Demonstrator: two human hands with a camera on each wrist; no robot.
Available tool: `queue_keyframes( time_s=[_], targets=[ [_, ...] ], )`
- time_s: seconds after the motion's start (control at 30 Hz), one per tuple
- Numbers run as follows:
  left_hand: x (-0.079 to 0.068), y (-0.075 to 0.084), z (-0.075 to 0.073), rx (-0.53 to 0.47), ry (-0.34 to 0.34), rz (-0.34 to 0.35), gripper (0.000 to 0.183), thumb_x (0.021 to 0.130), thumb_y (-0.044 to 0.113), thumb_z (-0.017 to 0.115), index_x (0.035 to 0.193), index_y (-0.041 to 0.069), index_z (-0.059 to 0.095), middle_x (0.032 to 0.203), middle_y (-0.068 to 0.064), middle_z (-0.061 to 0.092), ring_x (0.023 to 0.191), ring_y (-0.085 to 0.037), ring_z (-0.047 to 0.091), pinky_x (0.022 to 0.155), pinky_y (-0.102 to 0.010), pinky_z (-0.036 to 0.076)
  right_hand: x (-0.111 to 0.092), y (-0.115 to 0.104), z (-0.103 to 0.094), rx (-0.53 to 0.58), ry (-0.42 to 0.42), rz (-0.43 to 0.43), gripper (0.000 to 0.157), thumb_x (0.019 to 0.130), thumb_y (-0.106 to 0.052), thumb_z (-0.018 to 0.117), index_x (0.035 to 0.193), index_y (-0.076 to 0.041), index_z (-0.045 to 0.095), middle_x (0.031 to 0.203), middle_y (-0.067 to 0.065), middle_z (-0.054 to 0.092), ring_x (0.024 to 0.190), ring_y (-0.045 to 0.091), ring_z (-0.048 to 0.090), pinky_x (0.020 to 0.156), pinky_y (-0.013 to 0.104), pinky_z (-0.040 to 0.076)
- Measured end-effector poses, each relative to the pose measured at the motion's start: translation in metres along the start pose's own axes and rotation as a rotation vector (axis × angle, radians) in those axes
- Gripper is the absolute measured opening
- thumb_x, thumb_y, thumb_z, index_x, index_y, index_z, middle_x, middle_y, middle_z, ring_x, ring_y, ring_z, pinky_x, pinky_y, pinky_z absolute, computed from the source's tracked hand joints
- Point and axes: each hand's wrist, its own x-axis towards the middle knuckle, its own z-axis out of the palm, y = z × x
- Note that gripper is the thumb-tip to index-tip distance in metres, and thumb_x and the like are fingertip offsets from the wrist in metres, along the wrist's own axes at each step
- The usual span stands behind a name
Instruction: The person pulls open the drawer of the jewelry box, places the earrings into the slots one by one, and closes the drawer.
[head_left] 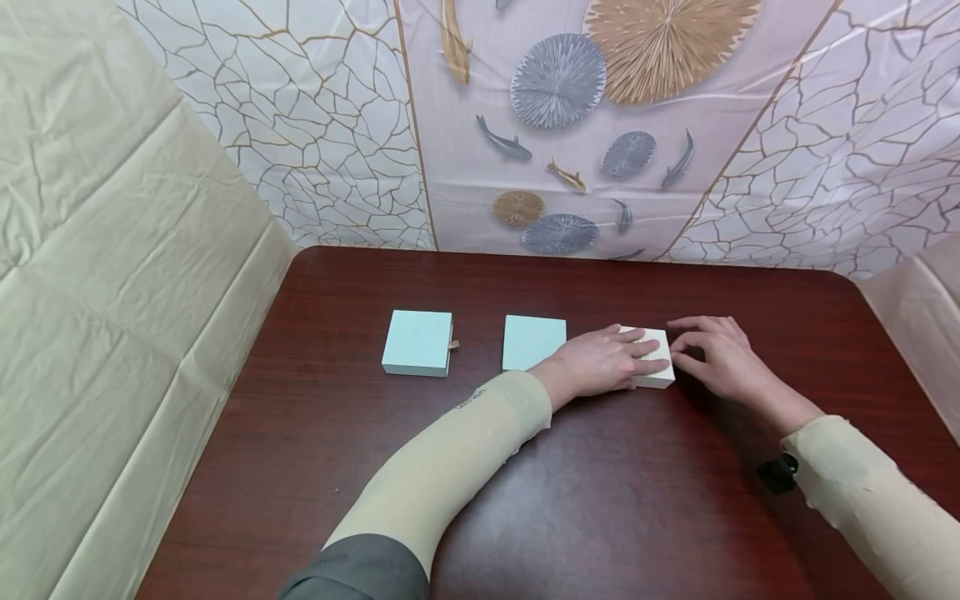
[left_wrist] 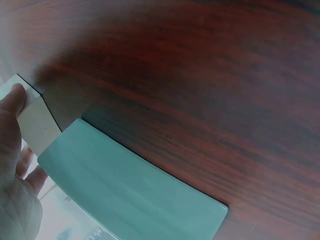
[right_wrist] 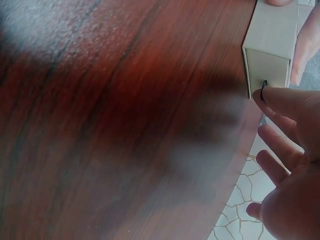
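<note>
Toward the right of the table, my left hand (head_left: 603, 362) holds a small white drawer box (head_left: 658, 377), its fingers spread across the top. The left wrist view shows the thumb (left_wrist: 15, 97) against the box's near side. At the box's right end, my right hand (head_left: 716, 354) pinches a thin dark pull loop (right_wrist: 263, 90) between thumb and forefinger, the other fingers loosely bent. The end face (right_wrist: 267, 65) looks flush with the sleeve. A mint-green box (head_left: 534, 340) lies just left of the white one, partly hidden by my left wrist.
Farther left sits another mint-green box (head_left: 417, 342) with a brownish ribbon tab (head_left: 454, 344) on its right side. The dark red wooden table (head_left: 600, 500) meets a patterned cloth (head_left: 562, 83) at the back and a beige cloth (head_left: 112, 292) on the left.
</note>
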Motion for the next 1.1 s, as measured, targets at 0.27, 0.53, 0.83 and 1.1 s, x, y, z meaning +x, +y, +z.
queue_keyframes(
  time_s=[0.27, 0.53, 0.83, 1.1],
  targets=[
    [0.001, 0.001, -0.002, -0.044, 0.024, -0.002, 0.064, 0.113, 0.047, 0.052, 0.171, 0.034, 0.028, 0.176, 0.003, 0.029, 0.162, -0.018, 0.026, 0.129, -0.038, 0.030, -0.006, 0.000, -0.008, -0.019, -0.012, 0.034, 0.012, 0.084, -0.004, 0.086, 0.092, -0.010, 0.079, 0.125, 0.026, 0.070, 0.112, 0.050, 0.056, 0.093, 0.061, 0.036],
    [-0.006, -0.001, -0.008, -0.092, 0.034, -0.057, 0.064, 0.113, 0.053, 0.047, 0.171, 0.033, 0.030, 0.177, 0.003, 0.026, 0.163, -0.017, 0.024, 0.131, -0.040, 0.024, -0.013, -0.002, -0.022, -0.015, -0.009, 0.107, 0.022, 0.090, -0.010, 0.083, 0.110, -0.004, 0.079, 0.134, 0.028, 0.065, 0.124, 0.053, 0.052, 0.107, 0.079, 0.027],
    [-0.048, -0.015, -0.018, -0.139, 0.047, -0.199, 0.065, 0.112, 0.057, 0.047, 0.170, 0.033, 0.031, 0.177, 0.003, 0.027, 0.163, -0.017, 0.025, 0.132, -0.040, 0.021, -0.015, -0.006, -0.025, -0.007, 0.040, 0.124, 0.041, 0.093, -0.013, 0.082, 0.130, 0.001, 0.070, 0.139, 0.031, 0.062, 0.130, 0.055, 0.050, 0.108, 0.075, 0.030],
    [-0.095, -0.027, -0.015, -0.179, 0.095, -0.335, 0.070, 0.110, 0.059, 0.048, 0.171, 0.030, 0.029, 0.176, 0.001, 0.028, 0.162, -0.019, 0.027, 0.132, -0.045, 0.022, -0.020, -0.013, -0.022, 0.004, 0.072, 0.162, 0.049, 0.096, -0.017, 0.079, 0.139, 0.001, 0.063, 0.145, 0.034, 0.057, 0.135, 0.057, 0.047, 0.120, 0.076, 0.020]
  ],
)
